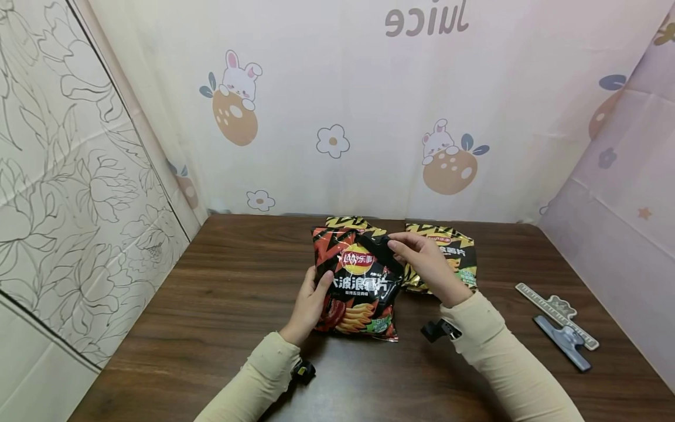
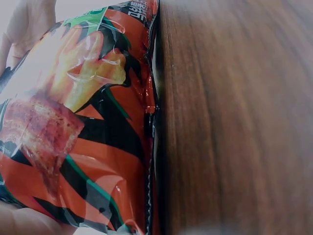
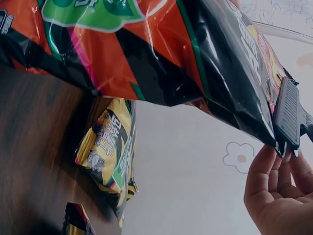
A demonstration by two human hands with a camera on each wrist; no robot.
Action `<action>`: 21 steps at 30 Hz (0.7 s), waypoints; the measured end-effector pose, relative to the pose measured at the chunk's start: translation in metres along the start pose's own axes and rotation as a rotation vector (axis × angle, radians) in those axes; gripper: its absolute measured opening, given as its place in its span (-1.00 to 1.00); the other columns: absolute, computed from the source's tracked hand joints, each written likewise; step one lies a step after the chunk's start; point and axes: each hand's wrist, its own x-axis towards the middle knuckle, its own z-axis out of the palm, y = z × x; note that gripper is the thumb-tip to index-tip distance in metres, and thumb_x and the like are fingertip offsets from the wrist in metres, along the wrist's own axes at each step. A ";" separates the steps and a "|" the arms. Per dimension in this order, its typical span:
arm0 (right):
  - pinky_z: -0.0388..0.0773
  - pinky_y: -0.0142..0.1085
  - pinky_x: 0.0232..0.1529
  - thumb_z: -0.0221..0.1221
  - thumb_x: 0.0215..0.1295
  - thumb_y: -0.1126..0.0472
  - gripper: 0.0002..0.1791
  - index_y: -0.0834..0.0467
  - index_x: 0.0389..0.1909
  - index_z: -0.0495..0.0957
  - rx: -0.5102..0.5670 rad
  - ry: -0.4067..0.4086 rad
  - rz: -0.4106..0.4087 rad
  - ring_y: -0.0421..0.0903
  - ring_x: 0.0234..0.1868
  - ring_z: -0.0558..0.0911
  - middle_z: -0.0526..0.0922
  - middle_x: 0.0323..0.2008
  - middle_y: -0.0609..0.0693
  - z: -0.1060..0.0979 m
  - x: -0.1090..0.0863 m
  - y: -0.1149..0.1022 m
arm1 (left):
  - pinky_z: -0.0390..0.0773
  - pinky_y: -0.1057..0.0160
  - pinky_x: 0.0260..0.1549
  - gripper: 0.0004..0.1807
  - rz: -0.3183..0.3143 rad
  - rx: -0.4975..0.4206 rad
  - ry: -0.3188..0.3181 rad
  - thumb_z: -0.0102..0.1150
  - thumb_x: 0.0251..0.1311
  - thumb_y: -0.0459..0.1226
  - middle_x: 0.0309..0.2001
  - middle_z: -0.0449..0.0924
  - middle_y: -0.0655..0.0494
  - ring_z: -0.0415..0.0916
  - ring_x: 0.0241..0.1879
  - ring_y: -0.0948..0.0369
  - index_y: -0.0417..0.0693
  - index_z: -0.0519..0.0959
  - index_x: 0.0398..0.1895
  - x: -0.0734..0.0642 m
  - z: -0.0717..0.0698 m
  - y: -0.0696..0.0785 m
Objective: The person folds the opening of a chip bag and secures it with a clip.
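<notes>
Head view: what does your left hand have?

I grip a red-and-black snack bag by its left side, my thumb on the front and the other fingers mostly out of sight behind it.

And your right hand?

It's up at the bag's top right corner. My thumb and fingers are together there, pinching one end of the black clip that sits across that corner.

Where exactly is the bag?

Midway between the left and right edges of the table, short of the far edge, with its front facing me. In the left wrist view its bottom seam is right by the wood, but I can't tell whether it touches.

Anything around it?

One yellow-and-black bag peeks out behind it, toward the far edge. A second yellow bag lies farther right, beyond my right hand and partly hidden by it. Near the table's right edge, a pale clip and a grey clip lie side by side.
</notes>
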 end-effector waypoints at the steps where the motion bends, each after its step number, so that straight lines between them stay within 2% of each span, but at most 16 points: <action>1: 0.56 -0.30 -0.07 0.14 0.38 -0.15 -0.45 0.12 0.22 0.49 0.011 0.000 0.006 -0.15 -0.15 0.57 0.52 0.05 -0.04 0.000 0.000 0.001 | 0.42 0.24 0.08 -0.53 -0.001 0.002 0.003 -0.15 0.52 -0.03 0.16 0.44 -0.14 0.41 0.07 0.22 -0.12 0.26 0.29 0.000 0.000 0.000; 5: 0.54 -0.39 0.00 0.12 0.39 -0.16 -0.40 0.14 0.29 0.43 0.046 -0.009 0.015 -0.20 -0.02 0.57 0.43 0.26 0.05 0.000 0.000 0.003 | 0.40 0.22 0.10 -0.55 0.001 -0.002 0.006 -0.15 0.52 -0.03 0.16 0.43 -0.13 0.40 0.08 0.21 -0.11 0.26 0.28 0.000 0.000 0.000; 10: 0.52 -0.45 0.11 0.12 0.38 -0.18 -0.35 0.12 0.34 0.39 0.091 -0.021 0.028 -0.22 0.15 0.53 0.35 0.37 0.09 0.000 -0.003 0.006 | 0.40 0.23 0.11 -0.56 0.008 -0.025 -0.004 -0.16 0.52 -0.04 0.18 0.43 -0.12 0.40 0.09 0.21 -0.09 0.25 0.28 -0.001 0.001 0.001; 16: 0.48 -0.44 0.15 0.11 0.39 -0.16 -0.37 0.07 0.37 0.36 0.084 0.000 0.023 -0.27 0.17 0.52 0.42 0.30 0.06 0.003 -0.012 0.012 | 0.41 0.25 0.10 -0.56 0.018 -0.037 -0.016 -0.17 0.53 -0.05 0.20 0.41 -0.12 0.39 0.09 0.21 -0.09 0.24 0.29 -0.002 0.001 0.002; 21: 0.49 -0.45 0.02 0.11 0.44 -0.06 -0.39 0.11 0.40 0.30 0.091 0.018 0.016 -0.28 0.01 0.53 0.50 0.04 -0.05 0.007 -0.021 0.017 | 0.42 0.26 0.10 -0.57 0.017 -0.043 -0.016 -0.16 0.53 -0.05 0.19 0.41 -0.12 0.40 0.08 0.22 -0.10 0.24 0.29 -0.002 0.001 0.002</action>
